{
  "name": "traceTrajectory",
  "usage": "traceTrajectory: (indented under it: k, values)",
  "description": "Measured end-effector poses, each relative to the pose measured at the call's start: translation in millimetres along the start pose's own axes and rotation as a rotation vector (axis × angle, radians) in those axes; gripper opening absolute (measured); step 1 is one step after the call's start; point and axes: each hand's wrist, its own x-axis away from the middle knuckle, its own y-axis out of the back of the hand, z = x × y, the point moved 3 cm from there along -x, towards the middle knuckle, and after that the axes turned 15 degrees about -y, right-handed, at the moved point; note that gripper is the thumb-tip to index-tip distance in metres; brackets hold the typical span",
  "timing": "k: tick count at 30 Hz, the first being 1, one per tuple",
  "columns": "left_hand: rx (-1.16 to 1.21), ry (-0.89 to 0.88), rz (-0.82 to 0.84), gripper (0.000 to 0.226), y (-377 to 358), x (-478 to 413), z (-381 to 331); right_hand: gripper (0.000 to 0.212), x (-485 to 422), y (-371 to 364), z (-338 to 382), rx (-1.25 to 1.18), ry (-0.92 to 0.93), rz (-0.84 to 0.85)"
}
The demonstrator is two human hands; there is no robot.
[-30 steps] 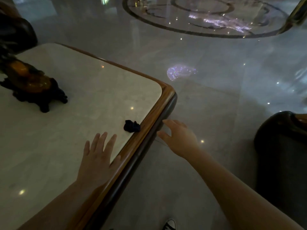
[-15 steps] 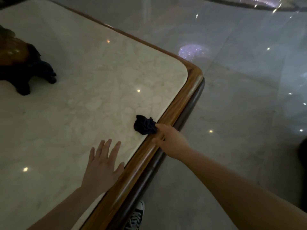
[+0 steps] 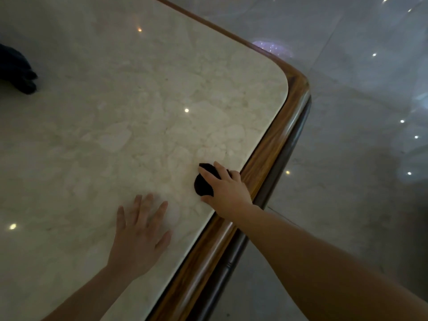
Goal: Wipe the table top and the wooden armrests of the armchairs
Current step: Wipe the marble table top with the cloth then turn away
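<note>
A pale marble table top (image 3: 143, 126) with a rounded wooden rim (image 3: 271, 144) fills the left of the view. A small dark cloth (image 3: 202, 185) lies on the marble close to the right rim. My right hand (image 3: 225, 188) lies over the cloth, fingers spread on top and thumb beside it, pressing it to the marble. My left hand (image 3: 139, 235) rests flat on the marble a little to the left, fingers apart, holding nothing. No armchair is in view.
The dark foot of an ornament (image 3: 16, 70) stands at the table's far left edge of view. Glossy grey stone floor (image 3: 359, 158) with light reflections lies to the right of the table.
My right hand has come from beside the table onto the cloth and now covers it. The view has moved closer over the table, and the ornament has slid out to the left.
</note>
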Motion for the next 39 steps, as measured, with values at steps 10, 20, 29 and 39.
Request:
traceTrajectory:
  k: [10,20,29,39]
  values:
    - [0.004,-0.004,0.009,0.075,-3,-11,5,0.050,-14,-2,3,-0.026,0.010,-0.023]
    - [-0.029,-0.045,-0.046,0.075,84,-10,-31,0.052,59,63,-38,-0.333,-0.096,-0.149]
    - [-0.064,-0.206,-0.086,0.072,183,18,-106,0.051,181,150,-89,-0.433,-0.175,-0.262]
    - [-0.053,-0.428,-0.171,0.075,288,20,-234,0.052,330,221,-170,-0.547,-0.386,-0.454]
